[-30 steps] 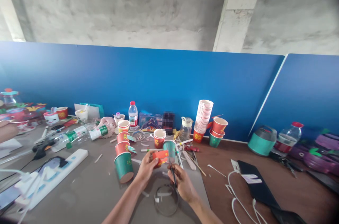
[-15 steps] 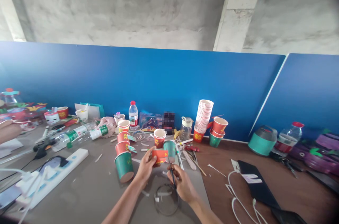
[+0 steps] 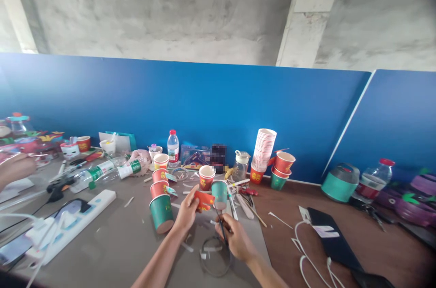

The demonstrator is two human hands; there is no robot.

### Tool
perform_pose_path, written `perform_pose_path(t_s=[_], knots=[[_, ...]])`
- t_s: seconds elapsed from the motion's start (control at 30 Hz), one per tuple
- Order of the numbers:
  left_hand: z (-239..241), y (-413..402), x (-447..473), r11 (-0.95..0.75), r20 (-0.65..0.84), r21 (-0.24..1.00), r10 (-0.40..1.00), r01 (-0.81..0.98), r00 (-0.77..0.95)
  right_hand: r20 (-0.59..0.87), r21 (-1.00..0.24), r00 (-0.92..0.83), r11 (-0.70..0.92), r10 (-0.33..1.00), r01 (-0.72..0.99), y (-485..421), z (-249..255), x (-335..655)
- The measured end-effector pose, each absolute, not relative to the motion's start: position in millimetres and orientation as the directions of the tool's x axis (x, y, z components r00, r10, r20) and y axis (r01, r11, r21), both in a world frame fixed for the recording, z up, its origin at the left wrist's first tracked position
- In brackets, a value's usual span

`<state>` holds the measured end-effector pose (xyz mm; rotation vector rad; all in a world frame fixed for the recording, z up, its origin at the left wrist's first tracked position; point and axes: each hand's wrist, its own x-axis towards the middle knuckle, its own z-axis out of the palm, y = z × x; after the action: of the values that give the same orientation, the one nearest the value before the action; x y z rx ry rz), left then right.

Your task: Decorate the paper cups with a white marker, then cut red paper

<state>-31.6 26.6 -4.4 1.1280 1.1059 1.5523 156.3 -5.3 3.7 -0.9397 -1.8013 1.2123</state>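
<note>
My left hand (image 3: pixel 188 212) pinches a piece of red card (image 3: pixel 205 200) with yellow print, thumb on the near side, above the grey mat. Held in my right hand (image 3: pixel 235 235) is a slim dark pen-like tool (image 3: pixel 222 229), its thin tip pointing up toward the card's right edge; I cannot make out its exact kind. Under that hand a thin dark ring or loop (image 3: pixel 215 275) lies on the mat. Just beyond the card stand a green paper cup (image 3: pixel 219 193) and a red paper cup (image 3: pixel 206 181). To the left, a tilted row of cups ends in a green cup (image 3: pixel 161 215).
A tall paper-cup stack (image 3: pixel 264 149) and a glass jug (image 3: pixel 241 165) stand by the blue partition (image 3: pixel 218 101). Left are a power strip (image 3: pixel 81 224), lying bottles (image 3: pixel 102 170) and another person's hand (image 3: pixel 15 170). White cables (image 3: pixel 296 242) lie right.
The red card has turned in my left hand, its right end now lower and its outline more slanted. My right hand has barely moved, still holding the dark tool.
</note>
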Motion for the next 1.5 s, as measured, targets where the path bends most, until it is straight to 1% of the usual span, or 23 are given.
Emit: perform_pose_path(t_s=[0.3, 0.43, 0.53, 0.7, 0.93, 1.2, 1.4, 1.5], knots=[[-11, 36, -43, -0.247, 0.195, 0.963, 0.914, -0.104, -0.355, 0.101, -0.917, -0.512, 0.279, 0.853, 0.284, -5, 8, 161], [-11, 37, -44, -0.256, 0.202, 0.962, 0.897, -0.091, -0.393, 0.09, -0.894, -0.516, 0.298, 0.852, 0.335, -8, 8, 159], [-10, 36, -43, -0.261, 0.209, 0.962, 0.89, -0.078, -0.405, 0.088, -0.885, -0.515, 0.304, 0.853, 0.353, -9, 9, 158], [-5, 33, -43, -0.273, 0.231, 0.961, 0.882, -0.045, -0.41, 0.105, -0.885, -0.541, 0.326, 0.835, 0.331, -9, 8, 158], [1, 29, -42, -0.301, 0.27, 0.953, 0.872, -0.013, -0.408, 0.069, -0.89, -0.536, 0.295, 0.841, 0.348, -11, 13, 158], [2, 28, -41, -0.336, 0.302, 0.942, 0.851, -0.003, -0.431, 0.1, -0.867, -0.523, 0.333, 0.846, 0.371, -10, 10, 156], [-1, 28, -41, -0.331, 0.296, 0.944, 0.858, -0.012, -0.42, 0.073, -0.851, -0.488, 0.309, 0.87, 0.424, -10, 10, 155], [-2, 29, -41, -0.319, 0.281, 0.947, 0.869, -0.026, -0.407, 0.087, -0.857, -0.506, 0.323, 0.858, 0.402, -12, 15, 156]])
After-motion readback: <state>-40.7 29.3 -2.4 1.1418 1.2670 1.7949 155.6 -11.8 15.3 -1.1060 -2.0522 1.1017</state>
